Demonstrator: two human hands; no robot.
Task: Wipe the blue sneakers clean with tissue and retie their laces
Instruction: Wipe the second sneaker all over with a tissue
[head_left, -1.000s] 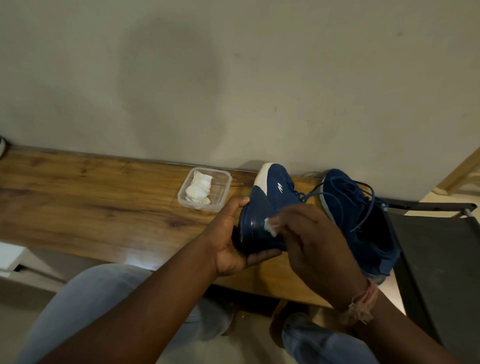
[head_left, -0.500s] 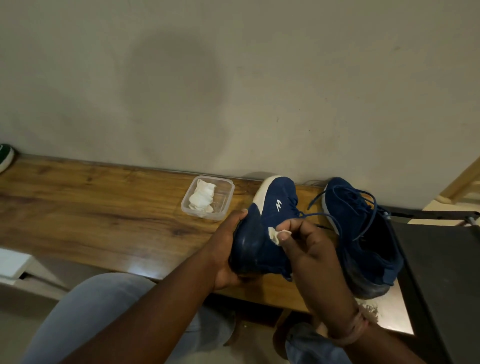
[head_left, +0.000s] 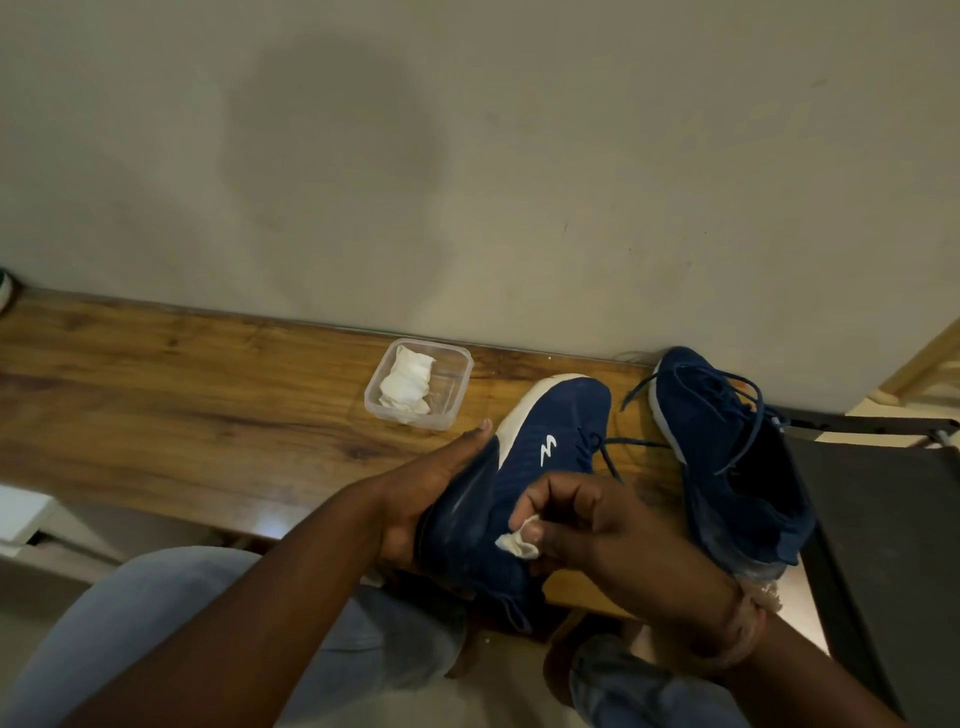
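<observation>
On the wooden bench (head_left: 182, 415) against a pale wall (head_left: 467, 156), a person wipes one of two blue sneakers with tissue.

Largest of the task's things, the second sneaker (head_left: 727, 467) lies on the bench at the right with its laces (head_left: 727, 405) loose, just beside a dark chair seat (head_left: 883, 519). Near it, the held sneaker (head_left: 540, 447) is tipped on its side, white toe pointing at the wall, heel over the bench's front edge. The left hand (head_left: 415, 499) cups its heel and sole, thumb stretched along the sole. The right hand (head_left: 597, 530) has its fingers curled, pinching a small tissue wad (head_left: 514, 543) against the shoe's side. Behind the hands, a clear plastic container (head_left: 457, 384) holds crumpled white tissues (head_left: 405, 384).
</observation>
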